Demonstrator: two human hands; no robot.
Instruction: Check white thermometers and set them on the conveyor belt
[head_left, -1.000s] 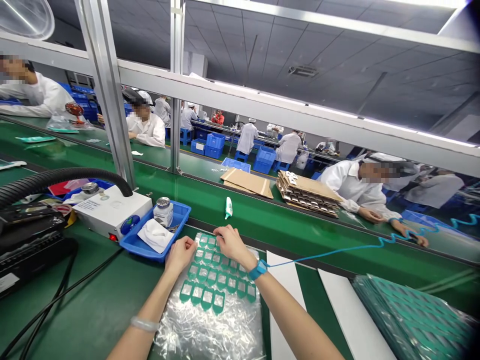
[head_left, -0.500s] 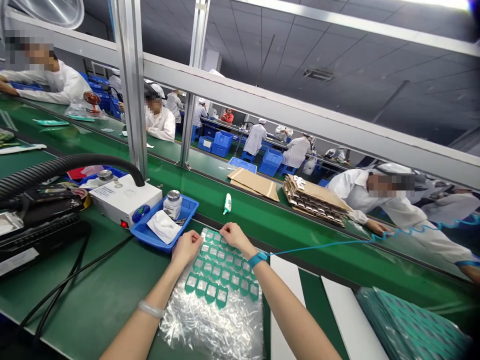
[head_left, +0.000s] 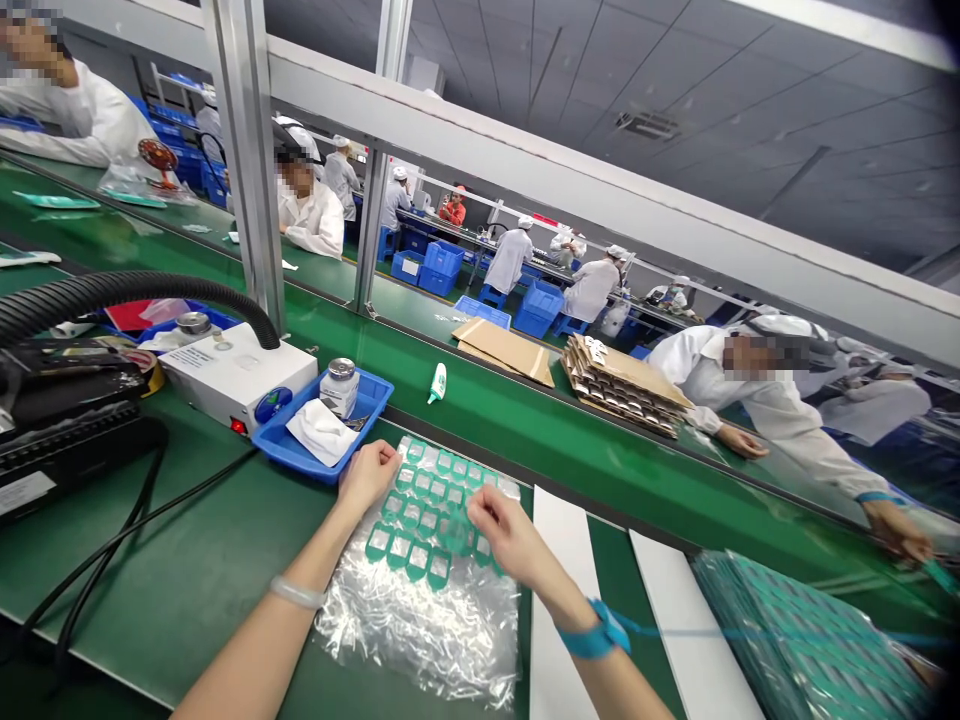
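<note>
A clear, crinkled plastic bag (head_left: 427,640) lies on the green bench, with rows of small green frame-shaped pieces (head_left: 400,549) on its upper part. My left hand (head_left: 367,475) is closed in a pinch at the bag's upper left corner. Over the right side of the rows, my right hand (head_left: 506,525) is closed too, its fingertips pinching a small green frame piece (head_left: 456,530) that is smeared by motion. A blue wrist strap (head_left: 600,632) with a cord is on my right wrist.
Left of the bag are a blue tray (head_left: 270,447) with a bottle and white cloth, and a white box (head_left: 240,370) with a black hose. White strips (head_left: 566,600) and stacked bagged green sheets (head_left: 817,630) lie right. Across the green belt, a co-worker (head_left: 757,390) leans over near cardboard sheets (head_left: 622,385).
My right hand has moved from the top edge of the bag down and to the right, with a green piece at its fingertips. My left hand stays at the upper left corner.
</note>
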